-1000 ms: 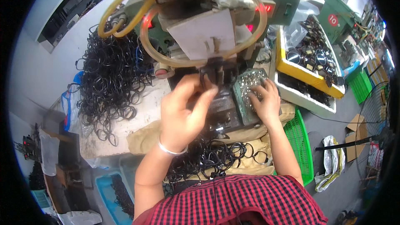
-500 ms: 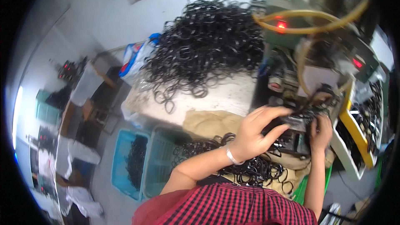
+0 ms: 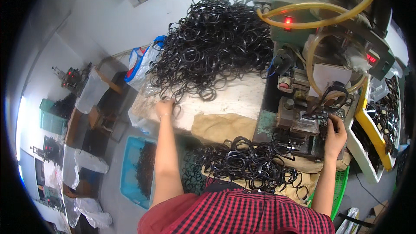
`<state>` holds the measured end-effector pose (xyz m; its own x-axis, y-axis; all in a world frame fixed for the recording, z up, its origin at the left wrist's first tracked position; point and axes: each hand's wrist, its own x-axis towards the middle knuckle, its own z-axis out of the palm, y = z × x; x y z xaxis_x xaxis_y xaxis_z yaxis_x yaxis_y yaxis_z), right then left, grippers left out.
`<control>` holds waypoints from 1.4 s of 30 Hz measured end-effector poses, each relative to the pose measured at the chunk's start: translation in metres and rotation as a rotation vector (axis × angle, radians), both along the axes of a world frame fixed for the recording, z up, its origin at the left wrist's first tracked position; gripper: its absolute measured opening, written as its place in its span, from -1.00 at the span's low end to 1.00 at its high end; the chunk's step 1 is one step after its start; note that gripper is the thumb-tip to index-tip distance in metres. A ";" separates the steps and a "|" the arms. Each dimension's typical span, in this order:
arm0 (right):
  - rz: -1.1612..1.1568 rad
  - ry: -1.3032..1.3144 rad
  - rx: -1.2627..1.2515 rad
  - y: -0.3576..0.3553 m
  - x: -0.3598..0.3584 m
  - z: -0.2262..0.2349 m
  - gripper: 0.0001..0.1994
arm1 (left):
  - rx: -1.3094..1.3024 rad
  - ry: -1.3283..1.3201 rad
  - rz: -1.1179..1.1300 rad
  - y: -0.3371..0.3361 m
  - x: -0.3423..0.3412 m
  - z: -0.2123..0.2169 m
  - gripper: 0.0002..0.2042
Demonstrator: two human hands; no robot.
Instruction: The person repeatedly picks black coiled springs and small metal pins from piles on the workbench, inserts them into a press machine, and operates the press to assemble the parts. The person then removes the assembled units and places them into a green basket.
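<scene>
A large heap of thin black rings (image 3: 216, 43) covers the back of the white tabletop (image 3: 234, 97). My left hand (image 3: 164, 108) is at the heap's near-left edge, fingers bent together on a single black ring (image 3: 176, 112). My right hand (image 3: 335, 133) is at the metal fixture (image 3: 305, 125) of a press-like machine. Its thumb and fingertips pinch the end of a dark band (image 3: 318, 116) lying across the fixture; the fingers partly hide it. Behind the band, a few black loops (image 3: 334, 95) stand up.
More black rings (image 3: 242, 160) lie in front of me. The green machine (image 3: 286, 0) has yellow hoses (image 3: 312, 26) looping overhead. On the right stands a white-and-yellow tray (image 3: 368, 134) of parts. A blue crate (image 3: 130, 169) and a beige cloth (image 3: 221, 128) are to the left.
My left hand has left the fixture and moved far left to the ring heap. The right hand stays at the fixture, nearly in the same place.
</scene>
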<state>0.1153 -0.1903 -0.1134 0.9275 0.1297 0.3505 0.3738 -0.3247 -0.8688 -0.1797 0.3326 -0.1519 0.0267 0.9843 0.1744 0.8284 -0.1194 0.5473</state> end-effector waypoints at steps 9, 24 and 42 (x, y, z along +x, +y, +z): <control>-0.308 -0.078 -0.013 -0.108 -0.042 -0.030 -0.84 | -0.050 -1.029 -0.352 -0.145 0.016 0.061 -0.90; 0.225 0.127 0.501 0.051 -0.041 0.046 -0.65 | -0.577 -1.081 -0.806 -0.217 0.127 0.072 -0.91; 0.283 -0.048 0.002 0.022 -0.048 0.076 -0.71 | -0.035 -0.940 -1.496 -0.317 0.136 0.164 -0.72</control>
<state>0.0673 -0.1687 -0.0377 0.8369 0.3800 0.3939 0.4901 -0.1998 -0.8485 -0.0439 0.0154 0.0118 0.7368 0.2163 0.6406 -0.5365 -0.3896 0.7486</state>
